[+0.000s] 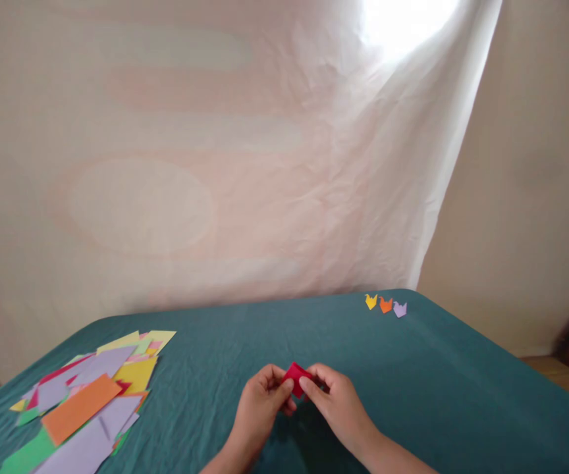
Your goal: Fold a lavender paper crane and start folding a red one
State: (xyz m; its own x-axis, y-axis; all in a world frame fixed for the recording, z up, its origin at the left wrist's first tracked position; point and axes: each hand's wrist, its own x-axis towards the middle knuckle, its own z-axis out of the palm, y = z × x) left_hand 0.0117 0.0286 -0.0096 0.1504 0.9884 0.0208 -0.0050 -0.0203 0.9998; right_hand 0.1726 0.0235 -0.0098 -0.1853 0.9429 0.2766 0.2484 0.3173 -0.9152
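Observation:
Between my hands is a small piece of folded red paper (296, 372), held up above the green cloth near the front of the table. My left hand (266, 399) pinches its left side, thumb on the near face and fingers curled behind. On its right side, my right hand (332, 399) grips the paper in the same way, thumb in front. The fingers hide the paper's side corners and its back. Both thumbs lie close together over its lower half.
A loose pile of coloured paper sheets (84, 401) spreads over the table's left side. Yellow (371, 302), orange (386, 305) and purple (400, 309) folded paper figures lie in a row at the far right. Behind the green-covered table (205, 368) hangs a pale curtain (265, 164).

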